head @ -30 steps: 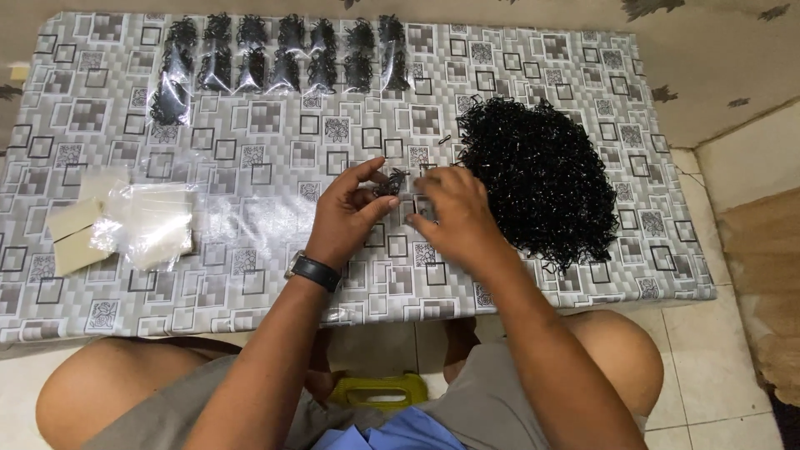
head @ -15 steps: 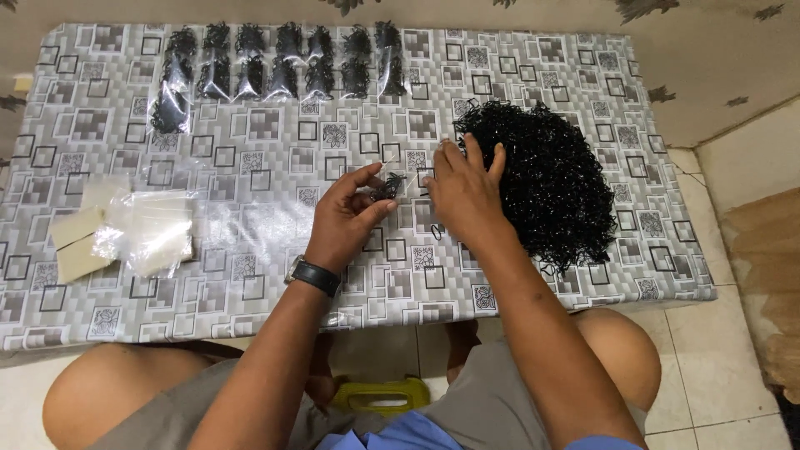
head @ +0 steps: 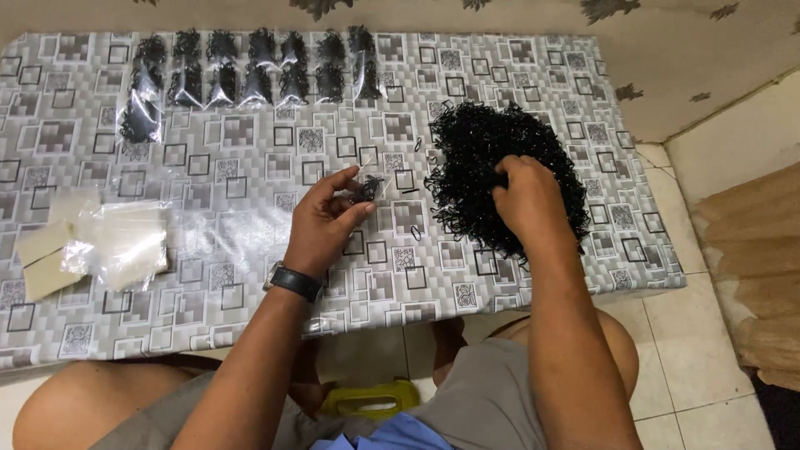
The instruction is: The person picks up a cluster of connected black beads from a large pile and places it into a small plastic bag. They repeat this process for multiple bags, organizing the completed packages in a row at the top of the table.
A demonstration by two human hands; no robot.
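Observation:
A big heap of small black elastic bands (head: 508,142) lies on the right part of the low table (head: 250,150). My right hand (head: 527,198) rests on the heap's near side, fingers curled down into the bands. My left hand (head: 327,223), with a black watch on its wrist, pinches a small clear bag with a few black bands in it (head: 367,188) just above the tabletop, left of the heap. Whether the right hand's fingers have bands in them is hidden.
A row of several filled clear bags of black bands (head: 250,71) lies along the table's far edge. A stack of empty clear bags (head: 117,242) and beige cards (head: 37,254) sits at the left. A yellow-green object (head: 371,398) lies on the tiled floor between my knees.
My right hand has left the small bag, moved right and now lies on the heap of bands. My left hand has stayed in place with the bag.

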